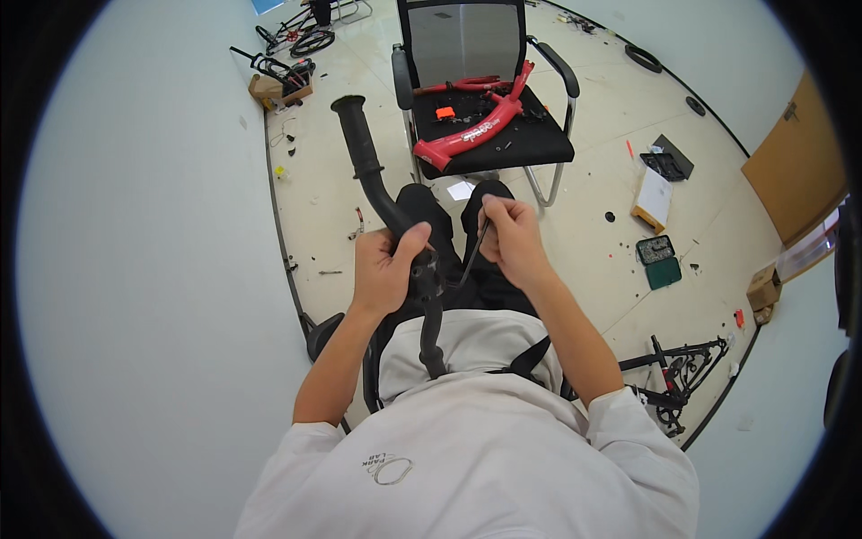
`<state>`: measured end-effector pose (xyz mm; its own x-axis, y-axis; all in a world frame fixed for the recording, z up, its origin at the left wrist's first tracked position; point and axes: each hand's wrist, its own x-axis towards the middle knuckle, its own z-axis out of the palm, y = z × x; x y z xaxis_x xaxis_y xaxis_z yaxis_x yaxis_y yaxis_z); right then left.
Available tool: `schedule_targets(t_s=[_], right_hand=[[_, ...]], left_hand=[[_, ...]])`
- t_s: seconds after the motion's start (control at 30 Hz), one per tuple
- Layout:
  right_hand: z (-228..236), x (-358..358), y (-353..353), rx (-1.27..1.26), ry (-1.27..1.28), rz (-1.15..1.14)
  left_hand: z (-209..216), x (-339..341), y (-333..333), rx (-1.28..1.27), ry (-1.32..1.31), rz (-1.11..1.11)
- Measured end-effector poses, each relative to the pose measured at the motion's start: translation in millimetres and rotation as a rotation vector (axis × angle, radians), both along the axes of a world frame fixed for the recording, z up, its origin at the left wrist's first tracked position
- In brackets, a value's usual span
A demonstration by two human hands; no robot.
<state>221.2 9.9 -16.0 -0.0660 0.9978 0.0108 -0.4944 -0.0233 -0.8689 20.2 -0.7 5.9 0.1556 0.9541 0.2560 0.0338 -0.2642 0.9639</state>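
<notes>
A black bicycle handlebar runs from a rubber grip at the upper left down toward my lap. My left hand is closed around its middle, with the thumb pressed on top, beside a clamp-like stem part. My right hand pinches the long arm of a thin dark hex key. The key's lower, bent end reaches toward the clamp; I cannot tell whether it sits in a bolt. Both hands are above my dark trousers.
Ahead, a black chair carries a red bicycle frame and small parts. On the floor at right lie a green case, a white box and a black bike frame. More bike parts lie at far left by the wall.
</notes>
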Motion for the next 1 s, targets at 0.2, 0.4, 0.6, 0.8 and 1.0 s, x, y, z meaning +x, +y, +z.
schedule_targets(t_s=[0.2,0.4,0.6,0.8,1.0], right_hand=[[5,23,17,-0.156,0.245,0.160],[-105,28,8,-0.441,0.003,0.357],[-103,48,-2,-0.320,-0.024,0.442],[-46,52,-5,-0.266,0.021,0.310],[-65,55,-5,-0.299,-0.119,0.252]], left_hand=[[14,-9,22,0.055,-0.028,-0.025],[25,-4,34,-0.097,0.056,-0.046],[33,-26,39,-0.284,-0.005,-0.514],[35,-38,34,-0.027,0.121,-0.532],[34,-29,32,-0.012,0.143,-0.466]])
